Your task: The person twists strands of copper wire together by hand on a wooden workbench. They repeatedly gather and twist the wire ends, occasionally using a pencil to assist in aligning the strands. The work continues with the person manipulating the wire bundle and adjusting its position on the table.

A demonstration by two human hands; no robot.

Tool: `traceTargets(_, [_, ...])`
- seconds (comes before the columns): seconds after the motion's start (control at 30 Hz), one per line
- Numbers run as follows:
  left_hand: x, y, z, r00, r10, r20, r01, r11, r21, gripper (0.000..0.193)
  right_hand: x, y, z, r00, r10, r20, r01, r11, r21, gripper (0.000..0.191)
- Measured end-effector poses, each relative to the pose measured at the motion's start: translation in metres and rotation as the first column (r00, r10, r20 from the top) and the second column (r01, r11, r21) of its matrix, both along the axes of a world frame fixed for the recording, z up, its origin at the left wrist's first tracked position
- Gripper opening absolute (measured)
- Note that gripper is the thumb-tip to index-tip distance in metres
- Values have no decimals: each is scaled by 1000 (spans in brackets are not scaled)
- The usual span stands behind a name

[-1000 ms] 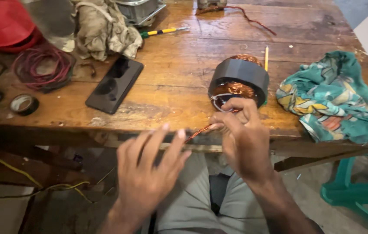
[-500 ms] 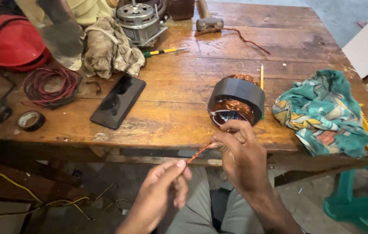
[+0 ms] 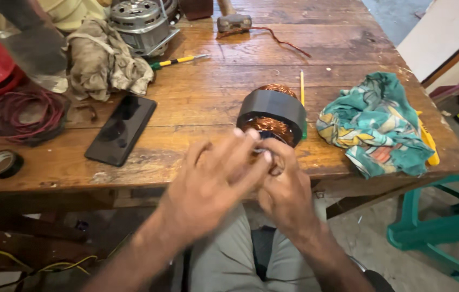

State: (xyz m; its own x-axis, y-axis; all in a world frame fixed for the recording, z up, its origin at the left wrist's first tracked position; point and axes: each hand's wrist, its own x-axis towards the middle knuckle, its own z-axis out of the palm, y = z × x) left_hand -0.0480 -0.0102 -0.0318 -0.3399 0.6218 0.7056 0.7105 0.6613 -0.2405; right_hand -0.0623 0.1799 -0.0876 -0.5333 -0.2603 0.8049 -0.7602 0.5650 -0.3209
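Observation:
A motor stator (image 3: pixel 272 108), a black ring with copper windings (image 3: pixel 270 127), lies on its side near the front edge of the wooden table (image 3: pixel 208 86). My right hand (image 3: pixel 289 197) is closed in a pinch just below the stator's open face, where a copper wire lead comes out. My left hand (image 3: pixel 213 184) reaches across with its fingers stretched out, and the fingertips lie over the right hand's fingers. The wire itself is hidden under both hands.
A black phone (image 3: pixel 122 130) lies to the left, with a red wire coil (image 3: pixel 21 116) and a tape roll (image 3: pixel 2 163) beyond it. A grey rag (image 3: pixel 105 59), a motor (image 3: pixel 140 24), a screwdriver (image 3: pixel 178 60), a pencil (image 3: pixel 302 86) and a patterned cloth (image 3: pixel 380 124) are on the table. A green stool (image 3: pixel 445 221) stands at the right.
My left hand has come up from below the table edge to meet the right hand at the stator. The twisted copper wire seen between the hands is now covered.

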Motion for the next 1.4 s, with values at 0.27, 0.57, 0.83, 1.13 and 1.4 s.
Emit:
traceTargets(0.27, [-40,1,-26,682,-299,667,-4,911,413,21,-7,26,-24,998,-54,-44,48,991,-121,38])
traceTargets(0.57, [38,46,-73,598,-331,730,-251,788,562,17,-5,26,-13,999,-41,-2,41,998,-39,37])
traceTargets(0.83, [46,-6,-14,928,105,357,-260,871,418,11,18,20,10,995,-98,7,97,992,80,34])
traceTargets(1.13, [-4,-27,-85,-73,-909,411,-732,329,597,15,6,28,20,993,-121,5,121,992,39,26])
traceTargets(1.4, [62,15,-113,-53,-998,35,-790,63,610,21,-15,30,6,997,-65,-37,62,995,-81,31])
